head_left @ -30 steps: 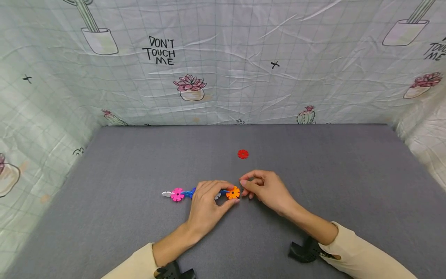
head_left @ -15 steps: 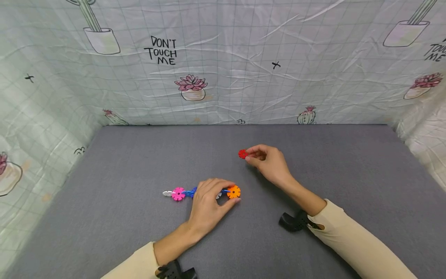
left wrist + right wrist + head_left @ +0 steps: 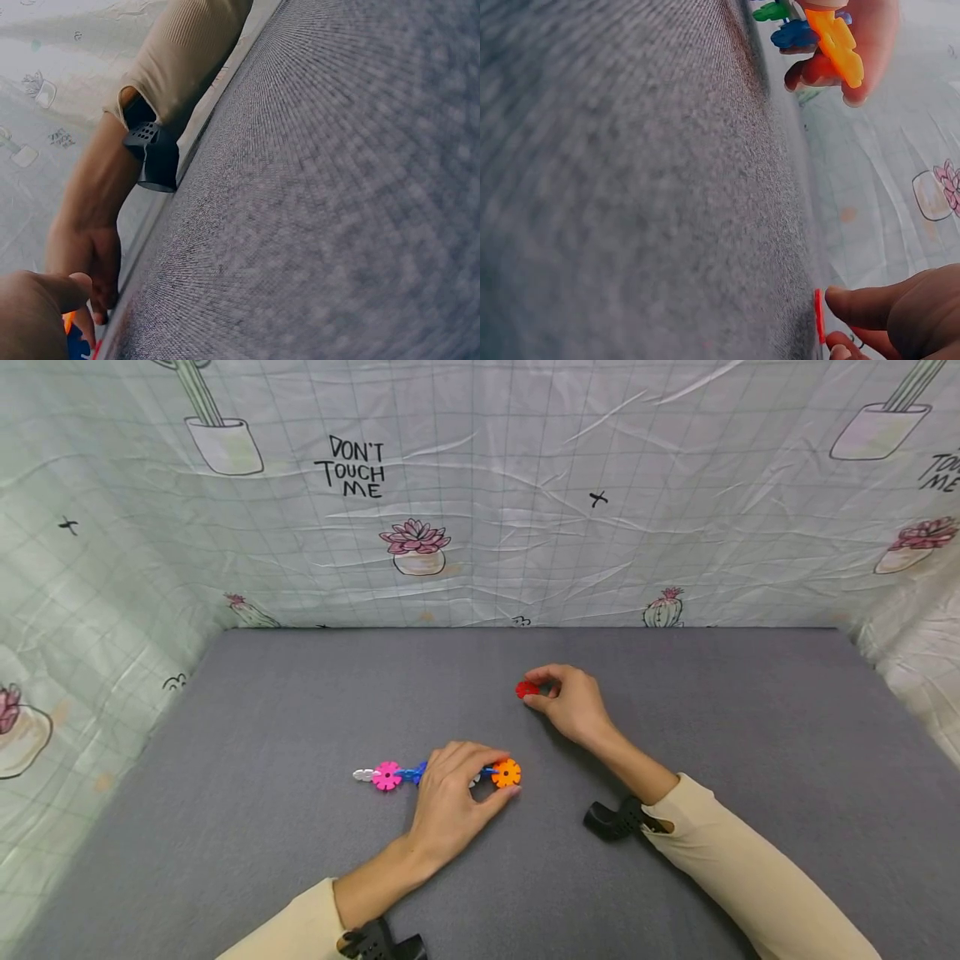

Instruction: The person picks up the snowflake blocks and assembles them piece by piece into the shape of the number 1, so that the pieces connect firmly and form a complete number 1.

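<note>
In the head view, my left hand [image 3: 450, 797] grips a chain of interlocking snowflake discs lying across the table. An orange disc [image 3: 506, 773] forms its right end, between thumb and index finger; a pink disc [image 3: 387, 776] and a white disc [image 3: 363, 775] show at the left. My palm and fingers hide part of the middle. Farther back, my right hand [image 3: 573, 702] pinches a red snowflake disc [image 3: 527, 690] with thumb and index finger at its edges. That red disc [image 3: 819, 316] lies flat on the table in the right wrist view.
A grey cloth covers the table [image 3: 675, 718]. Behind it and at the sides hangs a pale sheet [image 3: 510, 552] printed with potted plants. Black wrist cameras [image 3: 615, 820] sit on both forearms.
My right hand has moved from beside the orange disc back to the red disc, and its thumb and index finger have closed about it. My left hand stays on the chain.
</note>
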The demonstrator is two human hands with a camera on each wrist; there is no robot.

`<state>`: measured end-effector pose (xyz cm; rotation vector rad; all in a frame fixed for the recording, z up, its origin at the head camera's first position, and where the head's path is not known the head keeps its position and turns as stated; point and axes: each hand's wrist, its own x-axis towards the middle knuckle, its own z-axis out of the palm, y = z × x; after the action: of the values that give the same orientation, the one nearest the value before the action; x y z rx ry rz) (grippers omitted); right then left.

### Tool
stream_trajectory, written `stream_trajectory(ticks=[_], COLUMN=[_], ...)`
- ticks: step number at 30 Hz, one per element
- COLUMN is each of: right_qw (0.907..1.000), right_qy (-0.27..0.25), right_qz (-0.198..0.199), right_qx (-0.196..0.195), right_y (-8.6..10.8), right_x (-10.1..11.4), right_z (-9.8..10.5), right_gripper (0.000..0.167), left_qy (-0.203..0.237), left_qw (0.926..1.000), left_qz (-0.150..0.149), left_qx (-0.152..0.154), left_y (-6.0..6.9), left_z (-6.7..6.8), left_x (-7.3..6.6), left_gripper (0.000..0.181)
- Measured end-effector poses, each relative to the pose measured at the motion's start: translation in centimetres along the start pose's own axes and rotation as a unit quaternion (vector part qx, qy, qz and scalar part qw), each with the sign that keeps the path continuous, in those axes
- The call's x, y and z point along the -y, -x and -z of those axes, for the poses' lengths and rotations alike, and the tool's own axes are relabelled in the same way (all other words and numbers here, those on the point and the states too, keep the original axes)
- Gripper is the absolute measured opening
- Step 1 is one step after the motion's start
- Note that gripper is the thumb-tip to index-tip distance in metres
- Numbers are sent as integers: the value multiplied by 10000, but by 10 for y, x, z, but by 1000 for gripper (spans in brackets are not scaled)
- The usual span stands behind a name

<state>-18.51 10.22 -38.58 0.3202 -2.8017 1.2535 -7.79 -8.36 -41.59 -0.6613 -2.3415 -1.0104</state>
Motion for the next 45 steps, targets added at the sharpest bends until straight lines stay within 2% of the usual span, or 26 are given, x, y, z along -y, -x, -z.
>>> stream_trajectory(ticks=[14, 20, 28, 37, 45], right_qw=[9991, 9994, 9999, 9995, 9994], right_qy=[236, 177, 162, 69, -274], right_qz=[98, 160, -2, 276, 195], right_qx=[-346, -260, -36, -119, -56], right_y=[-4, -6, -6, -4, 4], right_x=[-5, -3, -2, -4, -2], right_z=[-5, -4, 0, 3, 8], right_gripper=[24, 24, 28, 22, 19], left_qy=[-101, -95, -114, -119, -114], left_qw=[9999, 9999, 9999, 9999, 9999], left_qz=[-19, -12, 0, 8, 32], left_qx=[100, 77, 97, 109, 105], left_y=[0, 0, 0, 0, 0], left_z=[0, 1, 0, -1, -1], left_x=[0, 0, 1, 1, 1], left_gripper=[36, 37, 36, 36, 36])
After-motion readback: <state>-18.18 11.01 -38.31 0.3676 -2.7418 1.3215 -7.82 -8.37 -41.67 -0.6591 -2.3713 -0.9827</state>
